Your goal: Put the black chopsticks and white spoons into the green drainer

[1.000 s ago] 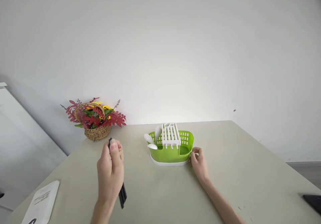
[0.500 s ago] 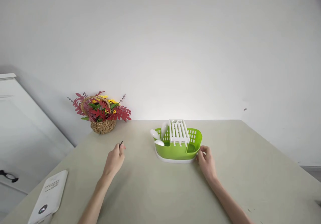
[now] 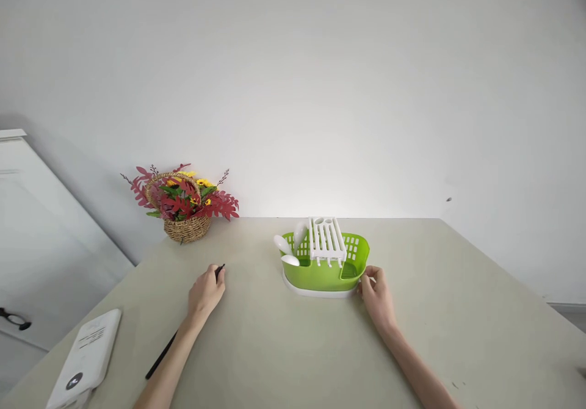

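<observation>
My left hand [image 3: 206, 291] rests low on the table, fingers closed round black chopsticks [image 3: 158, 365]; one tip pokes out past the fingers and the long end lies along my forearm on the tabletop. My right hand [image 3: 376, 293] touches the right end of a green plastic cutlery holder [image 3: 326, 271] with its fingers curled against the rim. The holder has a white slotted insert [image 3: 325, 239] on top and white spoons [image 3: 286, 249] standing at its left side.
A wicker basket of red and yellow artificial flowers [image 3: 183, 204] stands at the back left by the wall. A white flat device [image 3: 85, 357] lies near the table's front left edge. A white cabinet [image 3: 36, 238] stands left of the beige table [image 3: 458, 311].
My left hand went from raised with the chopsticks upright to low on the table, the chopsticks now lying flat. The view shifted slightly. My right hand stayed at the holder.
</observation>
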### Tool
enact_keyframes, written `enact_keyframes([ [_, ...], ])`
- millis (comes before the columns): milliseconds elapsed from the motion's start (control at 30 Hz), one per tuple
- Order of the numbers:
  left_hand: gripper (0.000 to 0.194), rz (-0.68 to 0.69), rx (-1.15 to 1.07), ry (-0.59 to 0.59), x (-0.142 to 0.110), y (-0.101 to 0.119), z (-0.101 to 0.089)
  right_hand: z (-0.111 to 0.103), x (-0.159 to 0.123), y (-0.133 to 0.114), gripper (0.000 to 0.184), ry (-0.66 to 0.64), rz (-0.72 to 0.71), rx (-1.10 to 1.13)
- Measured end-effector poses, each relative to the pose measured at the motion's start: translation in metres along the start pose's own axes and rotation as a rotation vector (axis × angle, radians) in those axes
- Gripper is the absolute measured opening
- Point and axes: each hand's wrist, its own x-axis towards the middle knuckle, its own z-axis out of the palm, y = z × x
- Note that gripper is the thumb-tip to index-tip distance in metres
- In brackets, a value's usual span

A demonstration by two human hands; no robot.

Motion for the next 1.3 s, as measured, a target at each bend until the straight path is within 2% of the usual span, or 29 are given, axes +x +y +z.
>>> enact_keyframes([
  [167,0.029,0.103,0.059,0.088,0.002,-0.001,0.008,0.000,0.000,0.000,0.020,0.004,0.008,-0.006],
  [533,0.027,0.181,0.140,0.194,0.001,-0.002,0.019,-0.001,0.000,0.001,0.023,-0.009,0.003,0.002],
  [1033,0.027,0.179,0.138,0.247,-0.004,-0.001,0.024,-0.004,-0.005,-0.006,0.020,-0.008,0.018,-0.035],
  [1300,0.026,0.148,0.128,0.261,-0.006,0.001,0.023,-0.004,-0.003,-0.001,0.020,-0.013,0.029,-0.044],
])
